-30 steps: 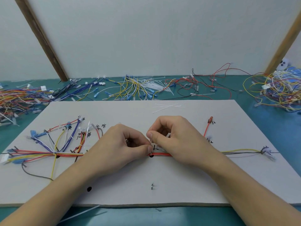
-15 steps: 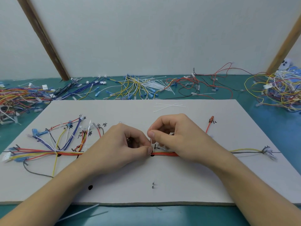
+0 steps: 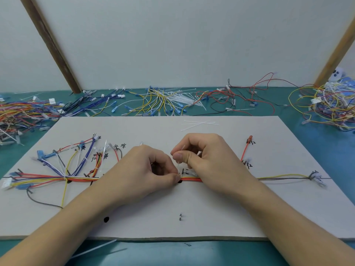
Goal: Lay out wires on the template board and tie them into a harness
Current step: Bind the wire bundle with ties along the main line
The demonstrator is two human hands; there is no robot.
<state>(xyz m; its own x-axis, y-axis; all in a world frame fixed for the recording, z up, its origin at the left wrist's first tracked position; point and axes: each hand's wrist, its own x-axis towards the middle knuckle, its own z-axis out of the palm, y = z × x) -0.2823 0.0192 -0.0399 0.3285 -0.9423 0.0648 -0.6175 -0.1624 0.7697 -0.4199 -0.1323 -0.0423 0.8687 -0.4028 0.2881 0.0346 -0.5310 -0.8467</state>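
While left hand (image 3: 146, 169) pinches wire bundle (image 3: 192, 179), right hand (image 3: 203, 152) pinches cable tie (image 3: 179, 163).

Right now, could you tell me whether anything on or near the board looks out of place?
One white cable tie lies on the teal table, off the template board at its near edge. A grey wire droops loose, away from the bundled wires.

Workshop bench: wire heaps (image 3: 25, 114), template board (image 3: 211, 217).

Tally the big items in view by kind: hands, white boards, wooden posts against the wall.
Hands: 2, left hand and right hand
Boards: 1, the white board
Posts: 2, left post and right post
Total: 5
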